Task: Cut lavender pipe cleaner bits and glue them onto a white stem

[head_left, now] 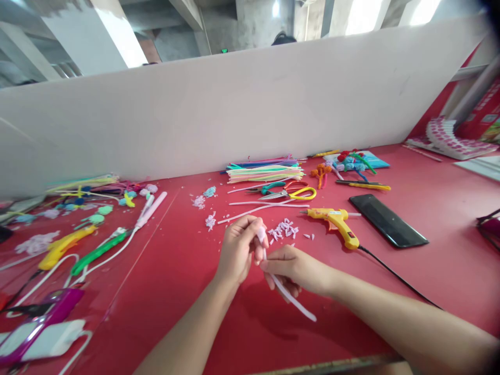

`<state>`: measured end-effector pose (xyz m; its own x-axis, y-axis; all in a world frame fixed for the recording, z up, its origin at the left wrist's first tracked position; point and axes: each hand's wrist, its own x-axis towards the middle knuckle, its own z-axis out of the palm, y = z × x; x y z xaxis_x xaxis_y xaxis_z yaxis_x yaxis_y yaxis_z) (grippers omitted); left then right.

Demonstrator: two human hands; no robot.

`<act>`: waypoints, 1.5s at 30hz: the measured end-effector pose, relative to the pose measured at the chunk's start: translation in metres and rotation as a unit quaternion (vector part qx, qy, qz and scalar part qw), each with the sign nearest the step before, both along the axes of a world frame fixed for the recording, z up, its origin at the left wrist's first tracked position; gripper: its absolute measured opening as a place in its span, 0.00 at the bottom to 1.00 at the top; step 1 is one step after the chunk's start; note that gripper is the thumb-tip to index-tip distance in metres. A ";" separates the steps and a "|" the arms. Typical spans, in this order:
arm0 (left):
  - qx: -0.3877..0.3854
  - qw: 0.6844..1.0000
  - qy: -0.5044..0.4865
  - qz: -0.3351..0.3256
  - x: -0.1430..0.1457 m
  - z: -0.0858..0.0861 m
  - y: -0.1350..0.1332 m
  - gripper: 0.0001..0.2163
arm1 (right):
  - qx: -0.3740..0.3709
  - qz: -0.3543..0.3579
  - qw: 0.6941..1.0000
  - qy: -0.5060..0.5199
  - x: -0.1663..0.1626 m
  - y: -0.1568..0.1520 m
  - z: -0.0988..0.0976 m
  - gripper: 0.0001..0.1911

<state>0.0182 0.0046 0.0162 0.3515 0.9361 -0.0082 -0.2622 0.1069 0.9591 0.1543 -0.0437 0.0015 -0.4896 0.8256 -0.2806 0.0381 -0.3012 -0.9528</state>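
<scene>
A pale lilac pipe cleaner (294,301) is held between my two hands above the red table (187,317). My left hand (239,245) pinches its upper end, where the strip looks bent or coiled; the fingers hide part of it. Lower down, my right hand (288,268) grips the same strip between thumb and fingers, and the loose tail hangs toward the table's front edge. Just beyond my hands lies a pile of small lilac cut pieces (284,229). Scissors with yellow handles (302,194) and teal-and-red handled pliers (273,187) rest behind the pile.
A yellow glue gun (338,221) and a black phone (386,220) lie to the right. Bundled pipe cleaners (265,172) sit against the white partition (234,114). On the left are a green-handled tool (97,252), a pink-white corded tool (150,209) and a purple power strip (58,312).
</scene>
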 end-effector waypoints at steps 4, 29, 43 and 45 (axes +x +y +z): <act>-0.029 0.997 -0.060 -0.034 -0.003 0.002 0.006 0.11 | 0.003 -0.043 0.997 0.065 0.002 0.003 -0.005 0.18; -0.043 0.999 -0.012 -0.009 0.003 -0.009 0.002 0.04 | 0.036 -0.035 0.999 -0.022 0.004 0.008 -0.009 0.20; -0.074 0.997 -0.029 -0.025 -0.010 -0.006 0.019 0.03 | 0.259 -0.156 0.948 -0.102 0.008 0.006 -0.004 0.20; -0.096 0.993 -0.028 -0.064 -0.009 -0.005 0.016 0.04 | 0.265 -0.226 0.934 -0.081 0.015 0.013 -0.001 0.14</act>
<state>0.0091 0.0205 0.0109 0.4732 0.8666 -0.1585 -0.2870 0.3218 0.9023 0.1691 -0.0312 0.0006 -0.0435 0.9815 0.1864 0.1775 0.1912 -0.9654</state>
